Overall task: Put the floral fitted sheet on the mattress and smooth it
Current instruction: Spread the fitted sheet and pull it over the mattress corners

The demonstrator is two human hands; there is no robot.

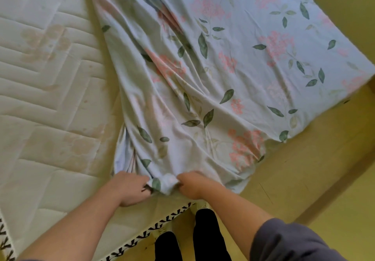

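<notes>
The floral fitted sheet [223, 61], pale blue with pink flowers and green leaves, covers the right half of the quilted white mattress [46, 82]. Its left part lies in long folds that run down to the near edge. My left hand [132, 187] grips the bunched hem of the sheet at that near edge. Close beside it, my right hand [191, 184] grips the same bunch of cloth from the right. The left half of the mattress is bare and stained.
The mattress's near edge has a black-and-white patterned trim [162, 223]. A yellowish bed frame or floor [304, 169] borders the mattress on the right. My legs in dark trousers [203, 236] stand against the near edge.
</notes>
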